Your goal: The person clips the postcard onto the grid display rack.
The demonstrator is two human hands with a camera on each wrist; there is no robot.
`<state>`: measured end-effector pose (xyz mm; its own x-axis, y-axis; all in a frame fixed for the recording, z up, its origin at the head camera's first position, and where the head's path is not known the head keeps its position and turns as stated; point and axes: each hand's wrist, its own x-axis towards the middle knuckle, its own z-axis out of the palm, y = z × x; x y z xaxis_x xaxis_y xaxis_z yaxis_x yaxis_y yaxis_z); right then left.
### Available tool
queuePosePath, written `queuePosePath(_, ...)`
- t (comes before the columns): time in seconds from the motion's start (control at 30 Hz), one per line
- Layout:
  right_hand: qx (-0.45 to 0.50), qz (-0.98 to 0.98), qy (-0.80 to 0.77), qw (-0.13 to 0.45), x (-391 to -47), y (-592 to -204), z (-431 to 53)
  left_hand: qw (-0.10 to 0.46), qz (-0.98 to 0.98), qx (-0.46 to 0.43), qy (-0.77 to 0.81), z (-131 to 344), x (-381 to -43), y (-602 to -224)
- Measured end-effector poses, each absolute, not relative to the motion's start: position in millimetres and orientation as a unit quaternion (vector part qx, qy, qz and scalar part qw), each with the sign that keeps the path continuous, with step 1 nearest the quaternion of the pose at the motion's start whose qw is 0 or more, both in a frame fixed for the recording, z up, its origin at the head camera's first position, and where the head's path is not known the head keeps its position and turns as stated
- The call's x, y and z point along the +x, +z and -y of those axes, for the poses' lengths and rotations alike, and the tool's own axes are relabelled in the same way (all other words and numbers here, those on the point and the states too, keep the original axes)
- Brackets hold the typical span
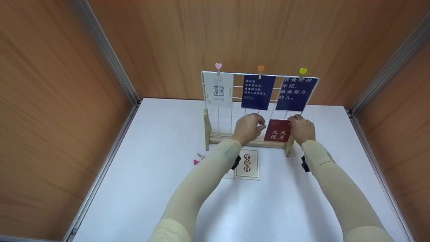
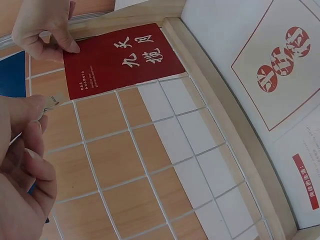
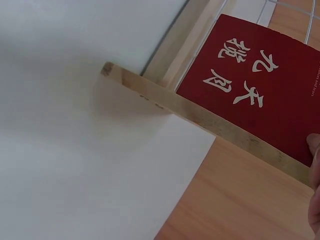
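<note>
A red card (image 1: 277, 130) with white characters stands against the lower right of a white wire grid rack (image 2: 102, 190) on a wooden base. My right hand (image 1: 302, 128) pinches the card's upper right corner between thumb and fingers. Left of the card, my left hand (image 1: 249, 127) pinches a small wooden clip (image 2: 54, 101) with a metal spring, its tip close to the card's top edge. Most of the clip is hidden by the fingers. In the right wrist view, only the fingertips (image 3: 314, 145) of the right hand show, at the card's edge.
Heart-topped clips hold a white card (image 1: 219, 90), a dark blue card (image 1: 258, 92) and another blue card (image 1: 295, 94) along the rack's top. A cream card (image 1: 247, 164) and a partly hidden white card lie before the base. Loose clips (image 1: 196, 162) lie beside the left sleeve.
</note>
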<state>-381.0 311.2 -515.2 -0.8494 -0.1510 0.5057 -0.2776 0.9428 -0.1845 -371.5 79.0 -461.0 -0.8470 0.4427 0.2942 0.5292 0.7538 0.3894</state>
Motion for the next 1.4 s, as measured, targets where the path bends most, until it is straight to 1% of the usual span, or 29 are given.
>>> queuePosePath(0.13, 0.115, 0.953, 0.121, 0.254, -383.0, -515.4, -310.7, 0.093, 0.932, -0.272, -0.22, -91.3, -379.3, -459.3)
queuePosePath(0.23, 0.112, 0.956, 0.118, 0.246, -382.9, -515.1, -310.4, 0.097, 0.932, -0.281, -0.209, -100.1, -384.7, -460.5)
queuePosePath(0.37, 0.109, 0.959, 0.114, 0.234, -380.9, -513.8, -312.2, 0.123, 0.93, -0.295, -0.182, -112.9, -390.3, -460.8)
queuePosePath(0.53, 0.107, 0.957, 0.116, 0.242, -380.3, -514.1, -315.1, 0.163, 0.923, -0.317, -0.144, -127.9, -396.1, -461.1)
queuePosePath(0.77, 0.116, 0.957, 0.119, 0.238, -380.3, -516.9, -315.0, 0.192, 0.925, -0.319, -0.072, -141.0, -401.5, -466.7)
queuePosePath(0.93, 0.115, 0.958, 0.113, 0.236, -381.9, -515.8, -314.7, 0.193, 0.93, -0.306, -0.065, -147.0, -405.6, -469.2)
queuePosePath(1.23, 0.114, 0.958, 0.109, 0.238, -381.4, -514.3, -313.4, 0.163, 0.943, -0.286, -0.042, -158.8, -405.9, -468.5)
queuePosePath(1.4, 0.11, 0.963, 0.101, 0.226, -380.6, -514.6, -315.2, 0.171, 0.945, -0.279, -0.015, -164.6, -403.5, -469.0)
